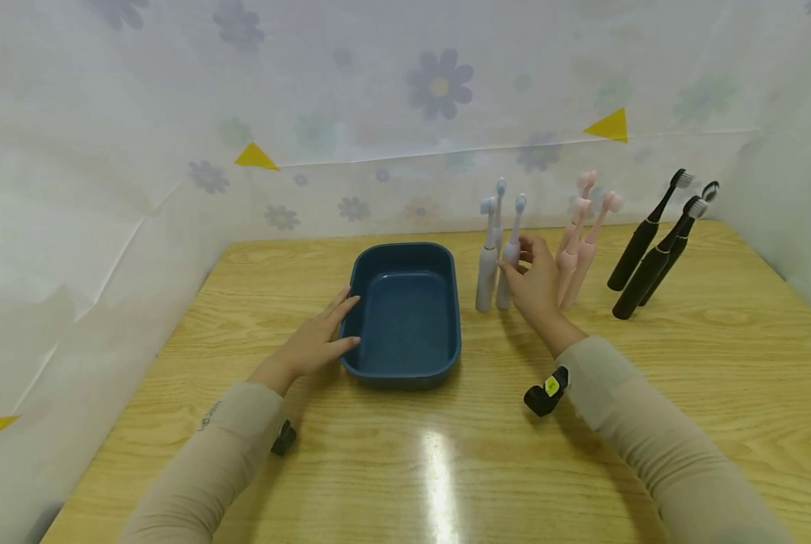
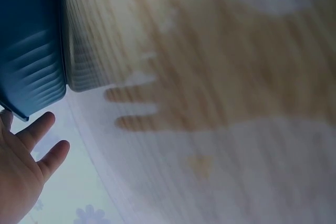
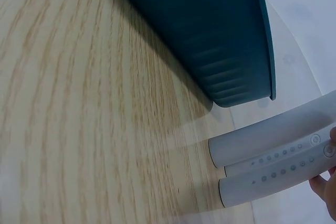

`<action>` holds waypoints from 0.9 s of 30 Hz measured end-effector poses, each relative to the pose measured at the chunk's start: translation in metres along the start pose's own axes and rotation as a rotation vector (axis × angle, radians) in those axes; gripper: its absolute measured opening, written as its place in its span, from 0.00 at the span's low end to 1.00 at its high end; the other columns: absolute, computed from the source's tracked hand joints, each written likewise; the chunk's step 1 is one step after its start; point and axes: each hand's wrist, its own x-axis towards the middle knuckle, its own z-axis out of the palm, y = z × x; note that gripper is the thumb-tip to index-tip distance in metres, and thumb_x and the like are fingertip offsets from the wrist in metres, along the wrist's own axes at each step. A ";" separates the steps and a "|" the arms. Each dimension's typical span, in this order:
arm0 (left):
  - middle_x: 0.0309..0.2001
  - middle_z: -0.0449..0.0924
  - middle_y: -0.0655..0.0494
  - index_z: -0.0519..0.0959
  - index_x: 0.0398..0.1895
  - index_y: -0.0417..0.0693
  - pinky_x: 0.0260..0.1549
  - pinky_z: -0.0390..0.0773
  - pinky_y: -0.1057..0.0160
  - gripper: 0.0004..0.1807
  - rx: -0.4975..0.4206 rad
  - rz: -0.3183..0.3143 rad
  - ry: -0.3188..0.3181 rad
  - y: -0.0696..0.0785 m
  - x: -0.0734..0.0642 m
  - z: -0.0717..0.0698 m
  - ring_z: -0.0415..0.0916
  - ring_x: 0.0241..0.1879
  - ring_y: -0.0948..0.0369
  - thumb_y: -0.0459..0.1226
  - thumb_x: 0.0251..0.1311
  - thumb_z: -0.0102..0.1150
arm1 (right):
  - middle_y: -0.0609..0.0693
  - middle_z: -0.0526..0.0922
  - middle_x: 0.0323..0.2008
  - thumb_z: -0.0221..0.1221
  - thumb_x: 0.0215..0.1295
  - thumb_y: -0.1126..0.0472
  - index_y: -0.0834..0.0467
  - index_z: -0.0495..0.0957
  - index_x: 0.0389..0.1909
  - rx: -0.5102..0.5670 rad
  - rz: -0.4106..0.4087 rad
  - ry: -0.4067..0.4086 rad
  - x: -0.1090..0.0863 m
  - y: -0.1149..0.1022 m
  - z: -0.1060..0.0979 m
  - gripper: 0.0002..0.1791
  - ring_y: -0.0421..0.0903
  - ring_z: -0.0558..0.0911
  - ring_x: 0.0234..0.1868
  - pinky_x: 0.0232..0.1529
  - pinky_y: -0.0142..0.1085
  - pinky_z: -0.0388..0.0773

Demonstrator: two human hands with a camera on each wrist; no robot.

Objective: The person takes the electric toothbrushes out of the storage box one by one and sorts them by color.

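A dark blue plastic bin sits on the table. My left hand rests on its left rim with the fingers spread and fairly straight; in the left wrist view the fingers lie by the bin's edge. To the bin's right, three pale lavender electric toothbrushes stand upright close together. My right hand pinches the rightmost of them between thumb and fingers. In the right wrist view that toothbrush shows its row of dots and a round button; the fingertips come in at the right edge.
Three pink electric toothbrushes stand just behind and right of the right hand. Farther right are three black ones, leaning in the view. All stand on a wood-grain table with a flower-printed white sheet behind it.
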 end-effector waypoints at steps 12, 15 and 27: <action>0.67 0.31 0.59 0.43 0.67 0.50 0.47 0.63 0.49 0.36 0.002 -0.005 0.003 0.000 -0.002 -0.001 0.72 0.41 0.53 0.48 0.60 0.44 | 0.60 0.71 0.46 0.55 0.56 0.69 0.65 0.64 0.51 0.037 -0.024 0.021 -0.002 -0.002 0.001 0.21 0.51 0.71 0.47 0.45 0.42 0.70; 0.67 0.32 0.58 0.44 0.67 0.50 0.47 0.62 0.49 0.36 0.009 -0.001 0.006 0.000 -0.002 -0.001 0.71 0.41 0.53 0.48 0.59 0.44 | 0.60 0.70 0.47 0.55 0.56 0.68 0.66 0.63 0.52 0.038 -0.012 0.014 -0.003 -0.003 0.002 0.22 0.51 0.71 0.48 0.46 0.42 0.69; 0.67 0.33 0.56 0.45 0.67 0.49 0.52 0.56 0.47 0.37 0.094 -0.017 -0.025 0.000 0.001 -0.009 0.57 0.57 0.48 0.50 0.58 0.45 | 0.62 0.60 0.55 0.54 0.57 0.64 0.69 0.53 0.57 0.082 0.069 -0.060 -0.017 -0.005 -0.004 0.30 0.54 0.63 0.54 0.52 0.46 0.62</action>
